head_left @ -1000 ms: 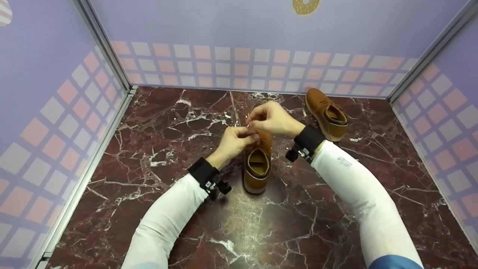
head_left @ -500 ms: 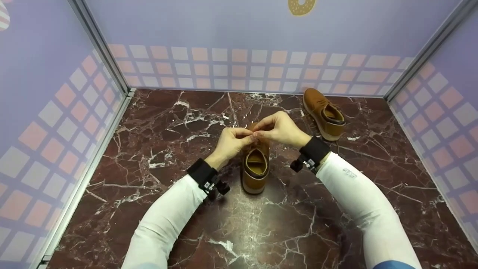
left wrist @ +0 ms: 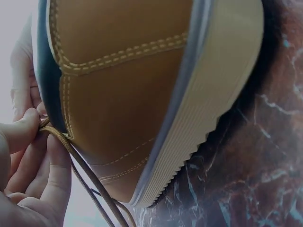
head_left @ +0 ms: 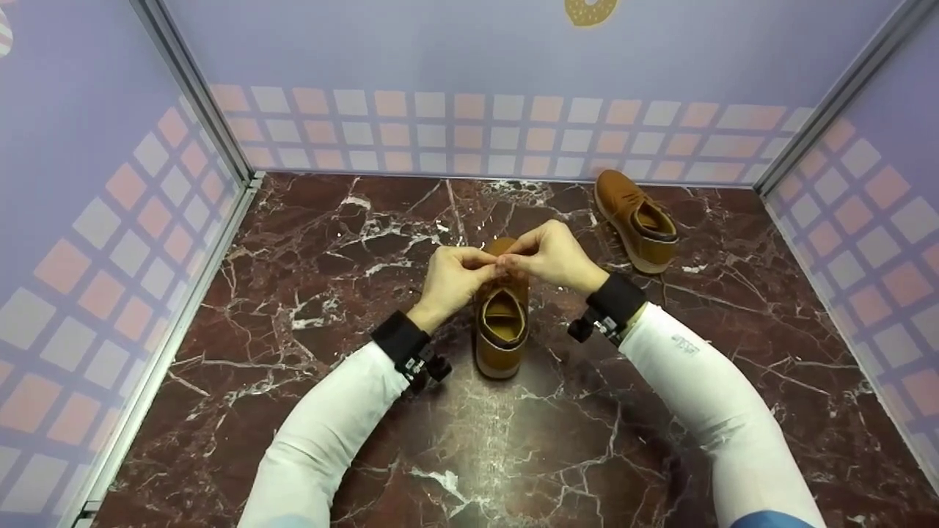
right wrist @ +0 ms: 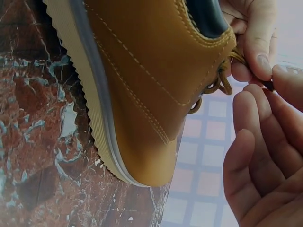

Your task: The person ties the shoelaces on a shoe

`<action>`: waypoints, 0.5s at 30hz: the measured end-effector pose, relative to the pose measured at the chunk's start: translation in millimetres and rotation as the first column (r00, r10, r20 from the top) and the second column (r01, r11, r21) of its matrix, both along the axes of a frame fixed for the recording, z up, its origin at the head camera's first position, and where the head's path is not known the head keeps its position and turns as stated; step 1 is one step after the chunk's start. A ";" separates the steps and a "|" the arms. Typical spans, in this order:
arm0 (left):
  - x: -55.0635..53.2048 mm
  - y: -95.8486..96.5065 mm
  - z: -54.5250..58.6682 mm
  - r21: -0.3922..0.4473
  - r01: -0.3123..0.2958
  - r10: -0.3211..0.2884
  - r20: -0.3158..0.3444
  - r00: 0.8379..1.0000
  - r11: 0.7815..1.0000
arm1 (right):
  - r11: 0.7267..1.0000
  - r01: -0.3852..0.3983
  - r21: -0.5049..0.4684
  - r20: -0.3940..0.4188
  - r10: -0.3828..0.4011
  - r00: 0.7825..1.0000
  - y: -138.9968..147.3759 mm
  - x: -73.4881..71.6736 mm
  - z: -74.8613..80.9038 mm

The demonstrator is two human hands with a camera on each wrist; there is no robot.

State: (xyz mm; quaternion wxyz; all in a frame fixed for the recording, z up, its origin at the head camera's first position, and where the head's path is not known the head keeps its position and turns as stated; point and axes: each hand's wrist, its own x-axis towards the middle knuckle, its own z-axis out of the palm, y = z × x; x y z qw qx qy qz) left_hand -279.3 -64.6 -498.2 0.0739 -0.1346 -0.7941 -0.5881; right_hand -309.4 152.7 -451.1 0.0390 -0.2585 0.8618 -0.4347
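Observation:
A tan-brown lace-up shoe (head_left: pixel 501 359) stands upright on the marbled surface, its heel towards me. Over its lacing my left hand (head_left: pixel 451 282) and right hand (head_left: pixel 557 253) meet at the fingertips. In the left wrist view, the left thumb and fingers pinch a brown shoelace (left wrist: pixel 85 165), whose strands hang down past the shoe's side. The right wrist view has the right thumb and fingers pinching the dark tip (right wrist: pixel 268 85) of the lace, right beside the left fingertips. Lace loops (right wrist: pixel 223 80) show at the eyelets. The fingers hide part of the lace.
A matching brown shoe (head_left: pixel 637 220) stands at the back right, close to the back wall (head_left: pixel 469 59). Patterned side walls (head_left: pixel 95 220) rise to the left and right of the dark red marbled surface (head_left: pixel 308 411).
My right hand has come down and towards me from above the shoe's toe, and its fingertips now meet the left hand's at the lace. The left hand has barely moved.

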 end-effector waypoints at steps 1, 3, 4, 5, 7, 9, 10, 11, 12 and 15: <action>0.0 -0.2 0.3 -0.011 -0.001 0.001 -0.007 1.000 1.000 | 1.000 -0.004 -0.002 -0.001 0.004 1.000 0.1 0.1 -0.2; -0.3 -1.0 0.7 -0.021 0.016 -0.016 -0.008 1.000 1.000 | 1.000 -0.012 -0.002 -0.011 0.012 1.000 0.5 0.1 -1.0; -0.8 -1.6 0.5 -0.026 0.026 -0.026 -0.007 1.000 0.999 | 1.000 -0.016 -0.004 -0.013 0.016 1.000 0.6 -0.2 -1.7; -1.0 -2.4 1.1 -0.033 0.037 -0.038 -0.005 0.999 0.999 | 1.000 -0.022 -0.007 -0.016 0.022 1.000 0.7 -0.5 -2.3; -1.6 -4.8 2.1 -0.044 0.063 -0.063 -0.004 0.998 0.997 | 0.999 -0.030 -0.012 -0.023 0.030 0.999 0.7 -0.8 -3.1; -2.8 -8.0 3.0 -0.065 0.073 -0.074 -0.017 0.997 0.995 | 0.999 -0.033 -0.020 -0.026 0.033 0.999 0.3 -0.8 -3.3; -3.4 -9.7 3.6 -0.079 0.071 -0.073 -0.029 0.997 0.994 | 0.999 -0.032 -0.024 -0.025 0.031 0.999 0.2 -0.4 -3.2; -3.9 -11.4 4.5 -0.093 0.068 -0.072 -0.042 0.997 0.993 | 0.999 -0.030 -0.026 -0.026 0.029 0.999 0.2 -0.3 -3.2; -4.6 -13.1 5.0 -0.107 0.062 -0.068 -0.054 0.996 0.992 | 0.999 -0.027 -0.027 -0.023 0.026 0.999 -0.1 0.2 -3.0; -6.5 -17.1 6.7 -0.179 0.031 -0.047 -0.086 0.995 0.983 | 0.999 -0.016 -0.030 -0.010 0.016 1.000 -0.6 1.3 -2.8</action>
